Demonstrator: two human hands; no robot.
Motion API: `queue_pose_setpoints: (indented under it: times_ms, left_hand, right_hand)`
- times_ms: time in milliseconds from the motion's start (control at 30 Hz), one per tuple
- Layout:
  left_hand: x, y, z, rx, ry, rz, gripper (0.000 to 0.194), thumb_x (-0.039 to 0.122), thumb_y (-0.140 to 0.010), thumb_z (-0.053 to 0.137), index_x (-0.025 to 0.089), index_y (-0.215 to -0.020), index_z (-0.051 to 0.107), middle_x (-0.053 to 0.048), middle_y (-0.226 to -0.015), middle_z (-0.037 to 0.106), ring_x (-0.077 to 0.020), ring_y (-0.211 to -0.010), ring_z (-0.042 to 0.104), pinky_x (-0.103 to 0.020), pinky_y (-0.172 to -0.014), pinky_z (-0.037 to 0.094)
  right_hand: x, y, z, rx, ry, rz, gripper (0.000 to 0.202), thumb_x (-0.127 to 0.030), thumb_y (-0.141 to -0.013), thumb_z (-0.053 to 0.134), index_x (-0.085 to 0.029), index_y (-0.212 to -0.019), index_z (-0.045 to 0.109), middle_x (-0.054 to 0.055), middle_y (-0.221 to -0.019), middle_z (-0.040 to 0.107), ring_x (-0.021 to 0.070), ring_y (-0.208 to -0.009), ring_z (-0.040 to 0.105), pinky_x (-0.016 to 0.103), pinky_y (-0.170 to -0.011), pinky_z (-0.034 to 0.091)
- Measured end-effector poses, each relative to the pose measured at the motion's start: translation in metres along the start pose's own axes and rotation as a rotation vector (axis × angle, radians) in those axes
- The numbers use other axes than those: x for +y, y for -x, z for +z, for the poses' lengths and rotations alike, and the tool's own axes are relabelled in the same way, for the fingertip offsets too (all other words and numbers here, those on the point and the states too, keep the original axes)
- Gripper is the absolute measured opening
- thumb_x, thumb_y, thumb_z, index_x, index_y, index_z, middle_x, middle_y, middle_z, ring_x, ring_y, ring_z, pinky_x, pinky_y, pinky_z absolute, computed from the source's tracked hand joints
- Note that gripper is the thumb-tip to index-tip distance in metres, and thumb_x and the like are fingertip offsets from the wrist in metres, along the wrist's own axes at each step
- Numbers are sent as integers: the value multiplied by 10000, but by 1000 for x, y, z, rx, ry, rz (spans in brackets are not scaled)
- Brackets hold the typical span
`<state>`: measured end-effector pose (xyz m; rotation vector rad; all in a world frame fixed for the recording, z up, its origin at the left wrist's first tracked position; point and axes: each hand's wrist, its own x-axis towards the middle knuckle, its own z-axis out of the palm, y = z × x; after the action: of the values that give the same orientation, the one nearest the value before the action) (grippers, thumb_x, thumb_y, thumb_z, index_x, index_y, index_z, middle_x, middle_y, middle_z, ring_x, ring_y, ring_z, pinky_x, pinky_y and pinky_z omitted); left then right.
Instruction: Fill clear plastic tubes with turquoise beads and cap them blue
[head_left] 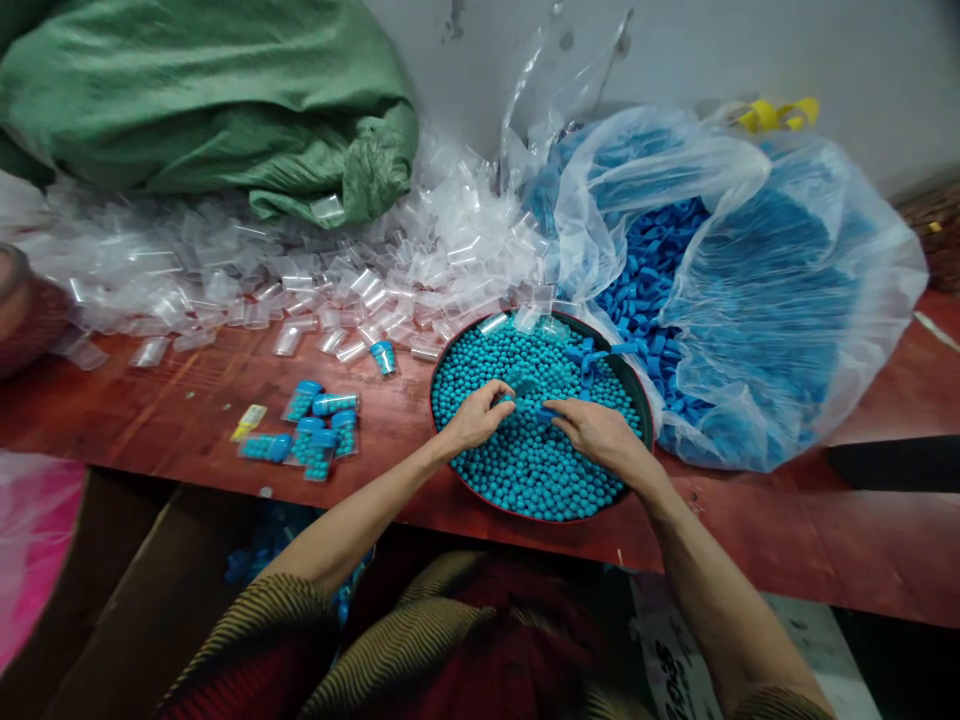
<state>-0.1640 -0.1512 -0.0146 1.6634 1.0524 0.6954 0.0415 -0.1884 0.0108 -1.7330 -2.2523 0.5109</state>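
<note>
A round tub [651,440] full of small turquoise balls [544,470] stands on the red table. Over the balls, left of the tub's middle, my left hand [484,412] is closed, its thumb and fingers round something I cannot make out, perhaps clear. My right hand [589,428] pinches a small blue cap [546,411] just to the right of it, with a small gap between the hands. More blue caps [586,362] and a few clear containers [527,318] lie on the balls at the tub's back.
Filled blue-capped containers [309,440] and a yellow-marked piece [248,422] lie left on the table [390,480]. Behind are many clear containers [375,290] and a green sack [210,100]. A plastic bag [772,300] of blue caps stands right.
</note>
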Motion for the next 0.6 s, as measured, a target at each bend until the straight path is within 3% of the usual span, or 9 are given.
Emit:
queue_pose_setpoints:
  times_ms: [67,200,433,600]
  left_hand:
    - [0,1,0,-23,80,-54,189,287,-803,485,167,-945,519,14,-795,508,-96,-630,490,-213,-551,434]
    - [-1,2,4,-99,271,-135,259,349,-805,493,180,-999,467,42,-705,472,-84,-520,506,-170,-409,380]
    - [0,5,9,-118,331,-81,341,342,-802,526,178,-1091,448,31,-741,528,-70,-497,512,-168,-406,395]
    - [3,9,8,-114,340,-73,488,292,-798,544,182,-1253,408,13,-783,541,-60,-485,495,-166,-399,381]
  right_hand:
    - [1,1,-6,10,-17,32,293,-234,-842,503,-227,-1104,633,70,-943,707,223,-843,646,324,-747,475]
    - [-11,-3,-8,57,-299,57,327,-255,-883,434,-191,-1183,545,15,-741,653,166,-648,593,271,-627,443]
    - [-27,-4,12,102,-577,79,162,-294,-861,485,-190,-930,587,-2,-741,633,139,-656,569,255,-635,428]
    - [-35,-2,25,236,-620,146,194,-328,-850,509,-182,-864,637,7,-753,657,127,-610,557,250,-612,430]
